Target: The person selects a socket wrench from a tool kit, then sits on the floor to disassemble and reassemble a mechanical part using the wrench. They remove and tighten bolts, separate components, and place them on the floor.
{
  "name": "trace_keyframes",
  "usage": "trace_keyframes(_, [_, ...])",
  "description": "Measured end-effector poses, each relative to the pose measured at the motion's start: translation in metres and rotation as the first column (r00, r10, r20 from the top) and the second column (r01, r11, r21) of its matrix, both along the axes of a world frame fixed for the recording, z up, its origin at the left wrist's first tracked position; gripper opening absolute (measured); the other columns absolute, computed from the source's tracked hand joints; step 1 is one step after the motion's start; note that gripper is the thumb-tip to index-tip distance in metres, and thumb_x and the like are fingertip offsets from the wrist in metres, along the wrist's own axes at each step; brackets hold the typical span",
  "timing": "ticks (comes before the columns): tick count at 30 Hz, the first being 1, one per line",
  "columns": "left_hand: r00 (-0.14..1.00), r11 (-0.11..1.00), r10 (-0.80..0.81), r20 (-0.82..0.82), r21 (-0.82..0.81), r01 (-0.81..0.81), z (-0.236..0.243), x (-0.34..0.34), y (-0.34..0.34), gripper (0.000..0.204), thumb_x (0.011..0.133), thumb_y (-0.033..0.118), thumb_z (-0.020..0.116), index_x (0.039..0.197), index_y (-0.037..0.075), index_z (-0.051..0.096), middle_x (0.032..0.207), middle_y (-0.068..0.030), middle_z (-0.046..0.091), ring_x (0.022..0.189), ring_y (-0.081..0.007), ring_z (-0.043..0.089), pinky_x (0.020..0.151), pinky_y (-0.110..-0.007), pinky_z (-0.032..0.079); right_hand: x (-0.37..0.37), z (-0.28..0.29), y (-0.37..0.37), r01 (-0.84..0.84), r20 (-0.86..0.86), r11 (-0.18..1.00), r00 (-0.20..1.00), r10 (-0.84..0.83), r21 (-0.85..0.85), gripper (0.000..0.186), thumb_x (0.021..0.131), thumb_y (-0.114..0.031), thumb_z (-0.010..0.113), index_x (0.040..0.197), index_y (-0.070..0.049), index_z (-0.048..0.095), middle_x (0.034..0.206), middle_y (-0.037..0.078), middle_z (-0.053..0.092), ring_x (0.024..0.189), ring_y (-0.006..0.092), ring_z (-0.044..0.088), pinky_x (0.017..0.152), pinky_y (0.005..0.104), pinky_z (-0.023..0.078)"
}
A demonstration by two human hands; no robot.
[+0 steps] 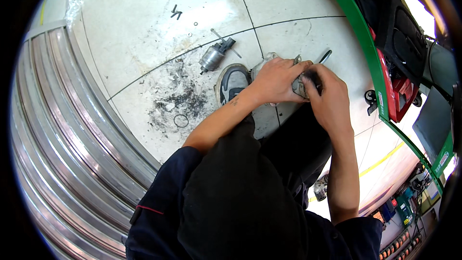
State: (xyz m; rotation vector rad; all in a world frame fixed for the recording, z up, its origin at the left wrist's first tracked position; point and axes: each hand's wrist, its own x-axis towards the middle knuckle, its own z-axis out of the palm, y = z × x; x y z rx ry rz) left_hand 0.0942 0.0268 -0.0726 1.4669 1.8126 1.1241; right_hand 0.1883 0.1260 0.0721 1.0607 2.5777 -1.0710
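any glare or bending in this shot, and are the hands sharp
Head view: strong glare whitens the floor tiles at top; fisheye bends the metal rails at left and blacks out the corners; left hand and right hand are fairly sharp, the grey metal part between them mostly hidden.

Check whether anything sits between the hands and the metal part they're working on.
Nothing visible does: the left hand and right hand both already grip the metal part directly, above the floor.

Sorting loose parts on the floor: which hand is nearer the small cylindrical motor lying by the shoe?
Left. The left hand sits just right of the cylindrical motor, past the shoe. The right hand is farther right, beyond the left.
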Motion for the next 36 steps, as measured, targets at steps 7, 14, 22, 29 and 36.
trace_keyframes(7, [0.999, 0.999, -0.013, 0.034, -0.029, 0.014, 0.005, -0.002, 0.001, 0.082, 0.065, 0.047, 0.085, 0.135, 0.014, 0.059, 0.092, -0.0126, 0.066, 0.089, -0.0335, 0.065, 0.085, -0.043, 0.049, -0.005, 0.0, -0.001, 0.165, 0.05, 0.986, 0.985, -0.163, -0.028, 0.021, 0.09, -0.013, 0.069, 0.104, 0.001, 0.064, 0.096, 0.02, 0.068, 0.091, 0.0396, 0.067, 0.079, 0.0423, 0.052])
trace_keyframes(14, [0.999, 1.0, 0.007, 0.042, 0.013, -0.008, 0.004, -0.002, 0.001, 0.081, 0.064, 0.048, 0.085, 0.133, 0.016, 0.059, 0.089, -0.0127, 0.066, 0.088, -0.0332, 0.065, 0.084, -0.042, 0.049, 0.005, -0.004, 0.001, 0.105, -0.083, 0.994, 0.991, -0.101, 0.037, 0.021, 0.085, -0.01, 0.067, 0.101, 0.001, 0.062, 0.093, 0.021, 0.067, 0.083, 0.0382, 0.066, 0.075, 0.0406, 0.053])
trace_keyframes(22, [1.0, 1.0, -0.01, 0.008, -0.018, 0.01, 0.006, -0.002, 0.002, 0.083, 0.063, 0.051, 0.087, 0.133, 0.018, 0.058, 0.087, -0.0121, 0.064, 0.087, -0.0336, 0.064, 0.085, -0.042, 0.048, 0.023, 0.01, 0.034, 0.318, -0.354, 0.947, 0.891, -0.284, 0.041, 0.01, 0.085, -0.003, 0.059, 0.095, 0.001, 0.059, 0.078, 0.002, 0.055, 0.072, 0.0078, 0.048, 0.067, 0.0238, 0.042])
trace_keyframes(29, [0.999, 1.0, -0.009, 0.031, -0.01, 0.01, 0.003, -0.001, 0.001, 0.083, 0.062, 0.051, 0.087, 0.133, 0.019, 0.057, 0.087, -0.012, 0.064, 0.088, -0.0339, 0.064, 0.085, -0.042, 0.048, 0.034, 0.006, 0.046, 0.371, -0.539, 0.927, 0.791, -0.288, 0.049, 0.012, 0.088, 0.003, 0.058, 0.099, -0.001, 0.059, 0.083, -0.002, 0.053, 0.07, 0.0045, 0.046, 0.064, 0.0194, 0.036])
trace_keyframes(36, [1.0, 1.0, 0.02, 0.015, 0.005, -0.02, 0.005, -0.001, -0.001, 0.08, 0.061, 0.048, 0.088, 0.129, 0.017, 0.06, 0.088, -0.0109, 0.063, 0.088, -0.0332, 0.061, 0.081, -0.044, 0.048, 0.034, -0.031, 0.072, 0.633, -0.411, 0.766, 0.671, -0.617, -0.115, 0.018, 0.095, -0.012, 0.057, 0.106, 0.002, 0.063, 0.077, 0.002, 0.055, 0.062, 0.0069, 0.047, 0.054, 0.0234, 0.038])
